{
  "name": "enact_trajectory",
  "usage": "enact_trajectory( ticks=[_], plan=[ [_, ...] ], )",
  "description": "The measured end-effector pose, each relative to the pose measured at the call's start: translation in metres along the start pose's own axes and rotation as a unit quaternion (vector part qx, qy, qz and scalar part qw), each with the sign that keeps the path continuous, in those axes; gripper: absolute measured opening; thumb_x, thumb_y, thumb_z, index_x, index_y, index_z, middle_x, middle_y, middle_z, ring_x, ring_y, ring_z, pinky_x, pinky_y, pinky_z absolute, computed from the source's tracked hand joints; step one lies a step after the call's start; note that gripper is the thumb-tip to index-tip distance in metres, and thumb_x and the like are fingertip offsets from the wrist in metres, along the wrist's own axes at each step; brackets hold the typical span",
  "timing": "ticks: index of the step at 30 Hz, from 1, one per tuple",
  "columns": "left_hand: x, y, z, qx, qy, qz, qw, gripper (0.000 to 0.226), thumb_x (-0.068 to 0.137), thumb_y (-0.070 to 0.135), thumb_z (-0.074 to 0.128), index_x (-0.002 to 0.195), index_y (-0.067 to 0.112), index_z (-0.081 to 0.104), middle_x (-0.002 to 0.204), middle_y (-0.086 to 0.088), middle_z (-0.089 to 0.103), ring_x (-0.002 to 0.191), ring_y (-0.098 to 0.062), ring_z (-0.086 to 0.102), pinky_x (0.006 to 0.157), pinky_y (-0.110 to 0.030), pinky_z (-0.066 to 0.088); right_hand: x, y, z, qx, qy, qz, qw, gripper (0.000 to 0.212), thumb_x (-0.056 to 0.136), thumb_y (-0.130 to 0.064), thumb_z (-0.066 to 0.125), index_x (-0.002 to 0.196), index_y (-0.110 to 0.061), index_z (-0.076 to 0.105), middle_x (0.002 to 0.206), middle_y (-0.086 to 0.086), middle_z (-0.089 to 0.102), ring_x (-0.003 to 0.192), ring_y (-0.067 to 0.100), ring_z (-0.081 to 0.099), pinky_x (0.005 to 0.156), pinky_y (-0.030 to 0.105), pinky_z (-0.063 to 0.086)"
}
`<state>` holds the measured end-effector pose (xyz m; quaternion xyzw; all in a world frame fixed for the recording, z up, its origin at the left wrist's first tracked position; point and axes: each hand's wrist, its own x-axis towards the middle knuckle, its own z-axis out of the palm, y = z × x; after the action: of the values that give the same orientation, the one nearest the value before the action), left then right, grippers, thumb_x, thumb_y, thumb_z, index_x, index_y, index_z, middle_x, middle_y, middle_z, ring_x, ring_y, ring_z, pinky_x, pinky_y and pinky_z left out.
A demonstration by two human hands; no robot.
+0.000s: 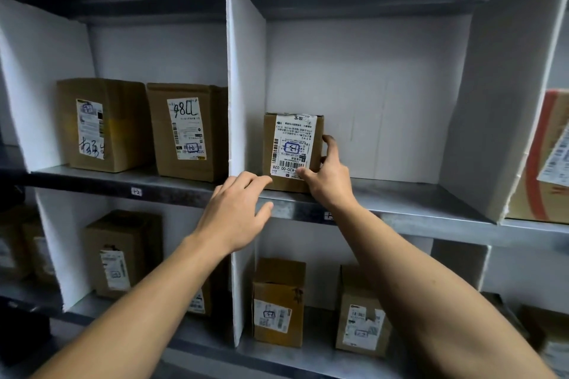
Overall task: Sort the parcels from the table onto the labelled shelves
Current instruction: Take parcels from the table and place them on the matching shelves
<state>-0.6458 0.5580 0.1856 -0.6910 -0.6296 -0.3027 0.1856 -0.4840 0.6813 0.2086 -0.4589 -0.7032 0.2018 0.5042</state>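
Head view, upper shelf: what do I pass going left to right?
Along it: box with scrawled label → box marked 98LL → white divider → small parcel gripped by the right hand → second white divider → orange-taped box.

matt brown cardboard on the box, with a smooth white paper label on its front. dull grey metal on the shelf, faintly shiny. matt white board for the divider, rough along its edge.
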Motion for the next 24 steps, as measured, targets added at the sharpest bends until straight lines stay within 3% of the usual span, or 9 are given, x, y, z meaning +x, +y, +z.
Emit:
enact_trajectory(
  ticks=[4,7,10,14,19,24],
  plan=[
    [-0.009,-0.008,-0.003,-0.015,-0.006,0.005,1.000,0.047,0.094,0.038,0.052,0.138,0.025,0.045,0.131,0.004,0.049,0.120,-0.019,0.044,0.102,-0.038,0.036,-0.009,-0.006,-0.006,-0.018,0.012,0.009,1.000,0.081,0.087,-0.036,0.075,0.149,-0.030,0.024,0.138,0.011,0.056,0.126,0.031,0.053,0.101,0.044,0.046],
    [-0.016,-0.017,-0.007,-0.029,-0.009,0.007,1.000,0.047,0.093,0.037,0.053,0.138,0.024,0.046,0.131,0.003,0.050,0.118,-0.020,0.045,0.102,-0.038,0.035,-0.028,-0.007,-0.014,-0.050,0.052,-0.035,0.997,0.072,0.091,-0.038,0.070,0.149,-0.018,0.032,0.145,0.010,0.050,0.133,0.027,0.047,0.106,0.039,0.040],
    [-0.025,-0.021,-0.011,-0.047,-0.022,0.014,0.999,0.048,0.093,0.036,0.053,0.139,0.024,0.045,0.133,0.002,0.050,0.119,-0.021,0.045,0.101,-0.039,0.036,-0.059,-0.004,-0.022,-0.149,0.072,-0.096,0.982,0.052,0.095,-0.035,0.063,0.139,-0.012,0.049,0.136,0.010,0.055,0.125,0.029,0.049,0.103,0.038,0.040],
    [-0.044,-0.012,-0.007,-0.084,-0.048,0.047,0.994,0.051,0.094,0.037,0.053,0.142,0.025,0.041,0.136,0.002,0.049,0.124,-0.020,0.044,0.105,-0.040,0.036,-0.114,0.009,-0.038,-0.334,0.083,-0.159,0.925,0.039,0.093,-0.035,0.063,0.124,-0.013,0.060,0.121,0.011,0.061,0.106,0.034,0.055,0.084,0.044,0.051],
    [-0.080,0.030,0.023,-0.121,-0.101,0.118,0.980,0.048,0.093,0.039,0.050,0.140,0.027,0.042,0.136,0.005,0.045,0.125,-0.017,0.040,0.103,-0.036,0.036,-0.199,0.038,-0.074,-0.477,0.032,-0.056,0.876,0.034,0.089,-0.044,0.057,0.113,-0.020,0.061,0.112,0.005,0.064,0.102,0.033,0.059,0.078,0.041,0.049],
    [-0.110,0.095,0.050,-0.135,-0.158,0.179,0.961,0.051,0.093,0.041,0.050,0.142,0.029,0.040,0.142,0.005,0.042,0.132,-0.018,0.035,0.109,-0.037,0.030,-0.273,0.056,-0.127,-0.548,-0.013,0.031,0.836,0.048,0.084,-0.051,0.042,0.118,-0.021,0.060,0.116,0.005,0.063,0.116,0.031,0.056,0.091,0.044,0.048]
  ],
)
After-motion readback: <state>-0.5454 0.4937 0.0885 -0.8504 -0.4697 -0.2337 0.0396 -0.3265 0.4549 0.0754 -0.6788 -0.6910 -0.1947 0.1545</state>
